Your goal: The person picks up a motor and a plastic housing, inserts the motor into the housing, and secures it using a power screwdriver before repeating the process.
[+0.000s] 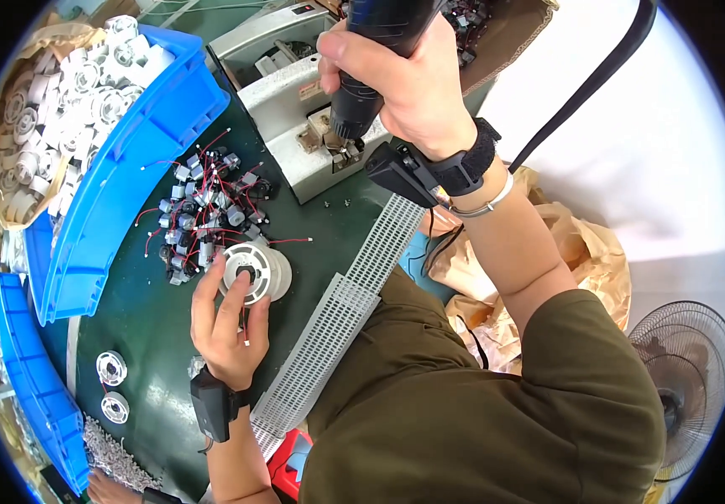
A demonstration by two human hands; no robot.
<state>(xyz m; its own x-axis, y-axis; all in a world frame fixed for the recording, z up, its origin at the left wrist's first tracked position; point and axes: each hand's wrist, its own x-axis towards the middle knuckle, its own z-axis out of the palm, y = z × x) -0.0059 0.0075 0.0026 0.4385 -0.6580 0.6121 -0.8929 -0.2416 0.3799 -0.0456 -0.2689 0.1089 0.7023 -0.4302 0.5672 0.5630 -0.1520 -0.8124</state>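
Observation:
In my right hand (pixel 421 97) is a black electric screwdriver (pixel 358 107), its fingers wrapped round the body. The screwdriver points down, with its tip at the front opening of a grey-white screw feeder (pixel 282 105). My left hand (pixel 230 332) has its thumb and fingers around a white plastic spool-like part (pixel 277 273) on the green table. A dark small piece sits in the hub of that part, and a red wire hangs below it. Just beyond lies a pile of small motors (pixel 211 206) with red wires.
A blue bin (pixel 115 197) heaped with white plastic parts (pixel 85 80) stands at left. Two white rings (pixel 112 368) lie nearer me. Perforated white strip (pixel 320 344) lines the table edge. Brown paper (pixel 581 244), a fan (pixel 685 395) and another person's hand (pixel 110 489) also show.

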